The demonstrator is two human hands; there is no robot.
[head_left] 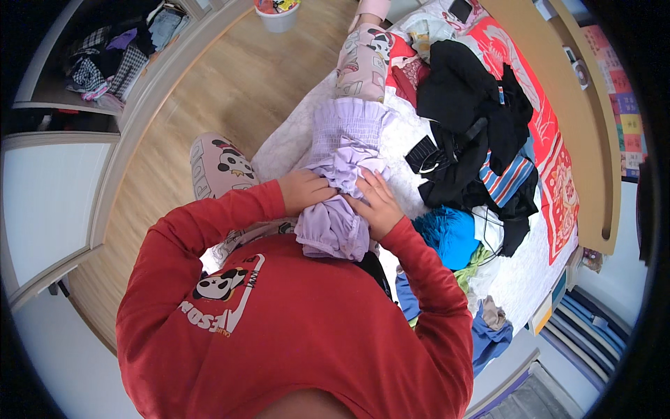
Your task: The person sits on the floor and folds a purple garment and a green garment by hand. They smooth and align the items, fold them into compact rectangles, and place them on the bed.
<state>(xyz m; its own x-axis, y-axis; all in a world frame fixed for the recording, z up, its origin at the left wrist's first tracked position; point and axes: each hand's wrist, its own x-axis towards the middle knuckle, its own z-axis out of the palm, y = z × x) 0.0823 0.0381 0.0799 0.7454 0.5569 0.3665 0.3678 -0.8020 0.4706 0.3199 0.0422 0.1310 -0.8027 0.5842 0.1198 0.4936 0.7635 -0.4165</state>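
your left hand (305,192) and right hand (379,204) rest just apart on the lavender garment (342,167) before your torso; i can't tell whether either grips. heaped clothes (128,68) fill the cupboard (157,78); the white bucket (281,23) holds bright-coloured things (277,6).

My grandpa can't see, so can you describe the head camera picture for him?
Someone in a red top has their left hand and right hand on a lilac smocked garment. To the right, black clothes and a blue bundle lie on a white bedspread.
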